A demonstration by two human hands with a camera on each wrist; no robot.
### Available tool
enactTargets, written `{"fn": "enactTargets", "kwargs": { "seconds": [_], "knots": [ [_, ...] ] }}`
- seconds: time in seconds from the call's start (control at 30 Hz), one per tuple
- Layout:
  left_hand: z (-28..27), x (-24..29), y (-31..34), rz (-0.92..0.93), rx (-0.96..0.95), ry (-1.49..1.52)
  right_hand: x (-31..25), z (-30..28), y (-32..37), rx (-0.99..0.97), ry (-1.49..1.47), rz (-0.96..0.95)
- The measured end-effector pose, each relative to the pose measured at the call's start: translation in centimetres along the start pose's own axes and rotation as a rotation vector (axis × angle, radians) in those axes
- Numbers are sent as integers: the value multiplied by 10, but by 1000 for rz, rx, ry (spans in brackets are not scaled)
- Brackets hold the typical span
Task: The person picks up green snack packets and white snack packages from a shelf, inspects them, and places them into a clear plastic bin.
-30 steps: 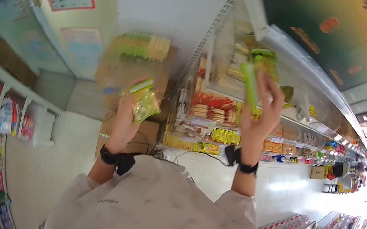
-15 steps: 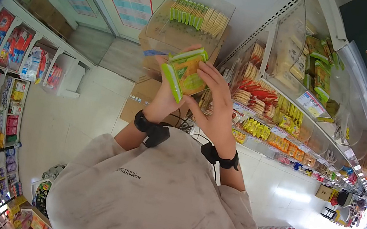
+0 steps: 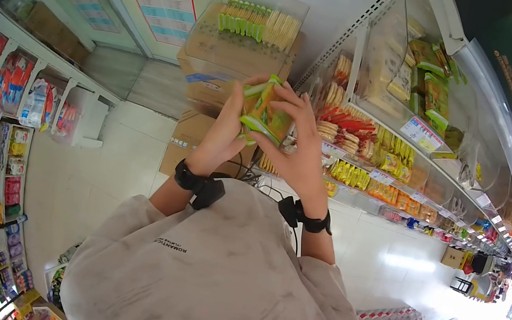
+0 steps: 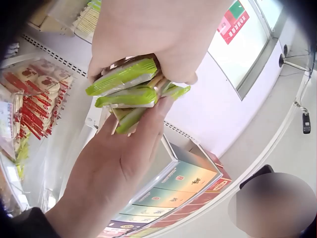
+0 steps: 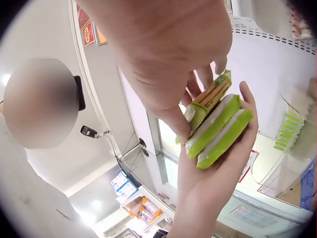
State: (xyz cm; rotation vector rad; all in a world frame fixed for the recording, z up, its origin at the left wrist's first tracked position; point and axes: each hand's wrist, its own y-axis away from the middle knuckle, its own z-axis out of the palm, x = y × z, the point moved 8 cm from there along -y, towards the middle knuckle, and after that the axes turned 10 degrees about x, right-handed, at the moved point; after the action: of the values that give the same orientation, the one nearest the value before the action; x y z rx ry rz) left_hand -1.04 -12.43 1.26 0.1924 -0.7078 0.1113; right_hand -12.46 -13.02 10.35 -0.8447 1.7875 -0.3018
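Note:
Several flat snack packets (image 3: 270,113) with green edges and an orange middle are stacked between my two hands, in front of my chest. My left hand (image 3: 222,128) grips the stack from the left side. My right hand (image 3: 301,158) grips it from the other side, thumb at the lower edge and fingers over the top. The left wrist view has the packets' green ends (image 4: 126,91) fanned slightly apart between both hands. Seen from the right wrist, two packets (image 5: 218,134) lie against the left palm, while one packet (image 5: 208,99) sits tilted in the right fingers.
A clear bin (image 3: 233,53) of upright packets stands on cardboard boxes (image 3: 194,142) ahead. At the right, a shelf bin (image 3: 415,109) holds similar green packets, with lower tiers of red and yellow snacks (image 3: 351,125). Another shelf unit (image 3: 17,77) lines the left.
My right hand has come from the shelf bin with a green packet and joined my left hand. The packets are now together between both hands and have tilted over the last half second.

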Motion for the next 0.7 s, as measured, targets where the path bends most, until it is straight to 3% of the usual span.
{"fn": "enactTargets", "kwargs": {
  "seconds": [0.03,0.13,0.23,0.33,0.43,0.53,0.7],
  "knots": [
    [-4,-2,1,-44,41,4,-5,-2,-1,-42,11,-14],
    [-2,-13,4,-230,-88,79,-4,-3,1,-161,27,-64],
    [0,-19,5,-272,17,29,-1,-8,4,-215,-36,-45],
    [0,-23,4,-312,-3,28,0,-12,5,-216,-102,-43],
    [21,-14,11,-217,-218,64,0,-18,7,-180,-171,-38],
    [27,-10,18,-123,-310,-18,-2,-22,7,-208,-168,-60],
    [19,-21,16,-178,-230,67,-14,-21,4,-268,-51,-111]
  ]
}}
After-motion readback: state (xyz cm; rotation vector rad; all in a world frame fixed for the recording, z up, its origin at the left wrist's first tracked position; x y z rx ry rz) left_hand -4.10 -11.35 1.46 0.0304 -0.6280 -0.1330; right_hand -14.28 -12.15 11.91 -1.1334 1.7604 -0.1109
